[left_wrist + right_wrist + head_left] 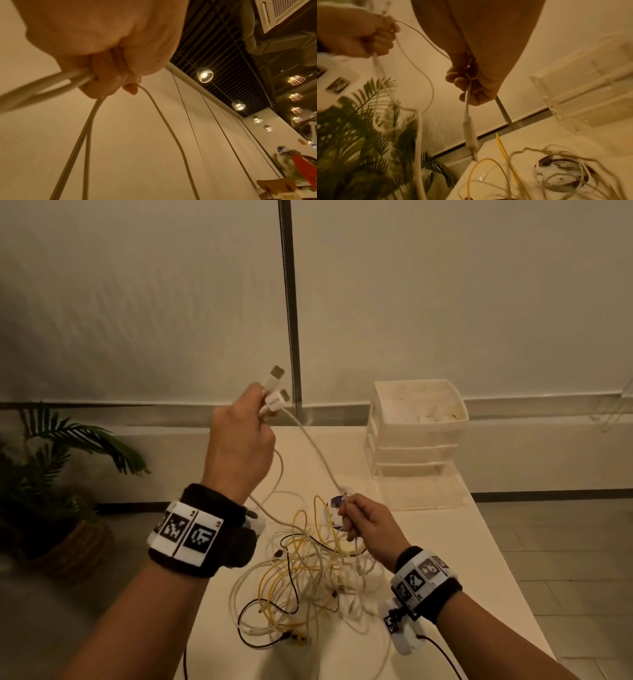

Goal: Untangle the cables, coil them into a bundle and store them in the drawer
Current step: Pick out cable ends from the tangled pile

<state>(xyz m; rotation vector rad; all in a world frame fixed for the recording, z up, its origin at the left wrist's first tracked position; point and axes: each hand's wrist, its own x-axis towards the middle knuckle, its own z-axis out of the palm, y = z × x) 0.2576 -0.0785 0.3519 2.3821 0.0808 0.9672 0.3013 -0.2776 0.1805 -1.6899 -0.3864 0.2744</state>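
Two white connectors [276, 392] are gripped in the raised left hand [239, 443], tips pointing up and away from the cable tangle [308, 583]. One white cable [318, 453] slants down to the right hand [370, 525], clenched on it above the tangle. Bare worktop [479, 559] lies between tangle and drawer unit [416, 436].

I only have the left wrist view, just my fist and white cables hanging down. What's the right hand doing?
Observer: The right hand pinches a thin white cable that runs up to the left hand.
Operator: What sticks out above my fist?
Observer: Two white plugs poke up past the fingers.
Operator: Is the rest untangled?
Observer: No, a tangle of yellow, white and black cables lies on the table.
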